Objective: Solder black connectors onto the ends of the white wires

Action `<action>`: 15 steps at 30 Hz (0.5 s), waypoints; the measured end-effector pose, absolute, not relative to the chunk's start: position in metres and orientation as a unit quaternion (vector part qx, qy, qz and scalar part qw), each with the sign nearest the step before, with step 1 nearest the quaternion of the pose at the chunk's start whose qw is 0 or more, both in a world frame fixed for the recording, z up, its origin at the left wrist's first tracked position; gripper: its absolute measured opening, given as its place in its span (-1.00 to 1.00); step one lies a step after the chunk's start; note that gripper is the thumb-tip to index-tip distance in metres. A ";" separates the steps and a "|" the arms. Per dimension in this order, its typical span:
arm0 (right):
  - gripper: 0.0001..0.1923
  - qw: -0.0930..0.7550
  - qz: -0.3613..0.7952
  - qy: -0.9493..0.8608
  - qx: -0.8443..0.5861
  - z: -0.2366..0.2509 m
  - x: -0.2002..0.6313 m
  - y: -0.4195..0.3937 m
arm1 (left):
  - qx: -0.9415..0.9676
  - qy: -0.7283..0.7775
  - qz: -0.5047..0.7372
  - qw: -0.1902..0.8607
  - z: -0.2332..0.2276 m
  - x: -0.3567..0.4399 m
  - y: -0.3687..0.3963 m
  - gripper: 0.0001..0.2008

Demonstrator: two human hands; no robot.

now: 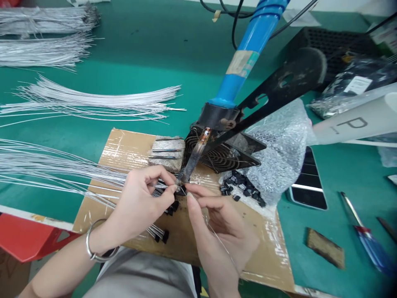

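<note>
Your left hand (149, 207) is closed at the fingertips, apparently on a wire end (179, 188), though fingers crowd that spot. Your right hand (228, 231) pinches a thin metal strand (222, 244). Both meet at the tip of the soldering iron (231, 82), above cardboard (269, 256). White wires (58, 165) extend left; loose black pieces (243, 185) lie right.

Brown block (325, 247) just this side of phone (308, 178); screwdriver (365, 236) w/ blue hndl R of phone; blk crate (336, 41) & labelled plastic bag (341, 91) beyond it.
</note>
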State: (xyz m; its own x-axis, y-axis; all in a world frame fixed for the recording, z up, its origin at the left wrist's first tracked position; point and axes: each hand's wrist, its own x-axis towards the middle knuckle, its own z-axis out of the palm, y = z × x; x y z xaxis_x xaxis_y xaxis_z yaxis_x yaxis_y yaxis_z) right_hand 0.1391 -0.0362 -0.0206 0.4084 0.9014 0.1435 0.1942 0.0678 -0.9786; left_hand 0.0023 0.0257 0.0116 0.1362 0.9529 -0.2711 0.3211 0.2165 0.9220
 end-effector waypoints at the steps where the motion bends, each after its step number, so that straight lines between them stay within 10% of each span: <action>1: -0.85 0.578 0.306 -0.450 -0.608 -0.021 0.139 -0.036 | 0.548 0.582 0.304 0.518 0.012 0.002 0.026 -0.92; 15: -0.87 0.583 0.297 -0.451 -0.607 -0.020 0.137 -0.035 | 0.557 0.584 0.310 0.502 0.013 0.002 0.025 -0.90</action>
